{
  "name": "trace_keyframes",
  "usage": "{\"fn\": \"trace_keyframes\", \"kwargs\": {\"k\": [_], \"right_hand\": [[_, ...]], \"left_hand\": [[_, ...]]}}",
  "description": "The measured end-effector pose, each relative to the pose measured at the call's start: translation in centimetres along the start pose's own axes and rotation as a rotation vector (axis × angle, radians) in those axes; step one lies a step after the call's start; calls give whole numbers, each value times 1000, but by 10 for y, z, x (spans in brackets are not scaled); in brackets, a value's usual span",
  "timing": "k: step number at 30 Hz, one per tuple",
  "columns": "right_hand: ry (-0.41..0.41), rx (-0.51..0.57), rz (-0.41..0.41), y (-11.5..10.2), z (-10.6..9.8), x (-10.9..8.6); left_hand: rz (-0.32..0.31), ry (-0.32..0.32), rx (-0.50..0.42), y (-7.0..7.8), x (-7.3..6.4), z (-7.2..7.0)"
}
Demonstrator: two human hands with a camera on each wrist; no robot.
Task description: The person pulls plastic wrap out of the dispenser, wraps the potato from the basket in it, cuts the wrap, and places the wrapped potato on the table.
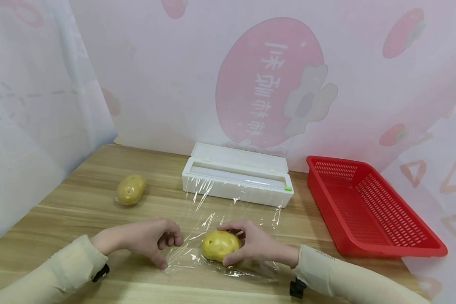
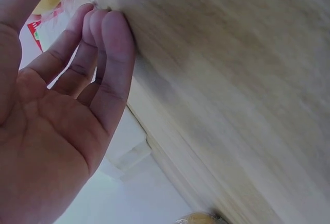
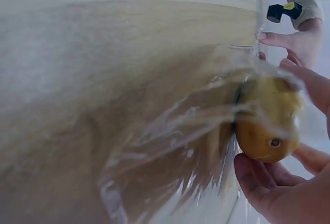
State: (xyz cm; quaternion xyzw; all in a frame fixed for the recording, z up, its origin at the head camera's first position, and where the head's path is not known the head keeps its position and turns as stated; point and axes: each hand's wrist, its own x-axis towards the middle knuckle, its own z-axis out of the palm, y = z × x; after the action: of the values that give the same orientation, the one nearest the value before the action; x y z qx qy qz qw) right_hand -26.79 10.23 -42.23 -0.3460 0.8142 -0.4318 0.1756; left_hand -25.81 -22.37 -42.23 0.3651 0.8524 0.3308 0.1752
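My R hand [image 1: 252,246] is gripping a potato [image 1: 217,245], fingers and thumb around its sides; the potato's sitting on clear film [image 1: 209,220] betw. the hands. My L hand [image 1: 148,240] is reaching to the film's L edge, fingers bent, thumb apart; can't tell if it's pinching.

I'm reckoning an uneven tug by L could be creasing the film or sticking it to itself; loosening R too soon might be letting the potato roll.

Farther out on the surface [image 1: 148,289]: white box [image 1: 232,193], film seemingly running up to it; second potato [image 1: 131,190] lying far L, red basket [image 1: 328,207] sitting R.

R wrist cam is showing film bunching by L thumb, unclear from head cam; only head cam's getting the whole layout.
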Motion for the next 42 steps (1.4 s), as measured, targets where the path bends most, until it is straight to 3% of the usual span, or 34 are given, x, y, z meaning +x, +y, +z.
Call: {"fn": "trace_keyframes", "kwargs": {"k": [5, 11, 16, 20, 24, 34, 42], "right_hand": [[74, 16, 1, 4, -5, -11], [146, -27, -4, 13, -21, -32], [78, 62, 64, 21, -30, -48], [46, 162, 92, 25, -31, -56], [2, 193, 105, 30, -30, -59], [-120, 142, -31, 33, -23, -62], [-177, 110, -97, 30, -20, -61]], "left_hand": [[22, 2, 12, 3, -3, -1], [104, 76, 90, 14, -3, 3], [197, 110, 145, 24, 5, 13], [179, 93, 141, 30, 9, 24], [177, 67, 94, 30, 14, 32], [217, 72, 75, 26, 17, 37], [145, 63, 53, 26, 17, 39]]}}
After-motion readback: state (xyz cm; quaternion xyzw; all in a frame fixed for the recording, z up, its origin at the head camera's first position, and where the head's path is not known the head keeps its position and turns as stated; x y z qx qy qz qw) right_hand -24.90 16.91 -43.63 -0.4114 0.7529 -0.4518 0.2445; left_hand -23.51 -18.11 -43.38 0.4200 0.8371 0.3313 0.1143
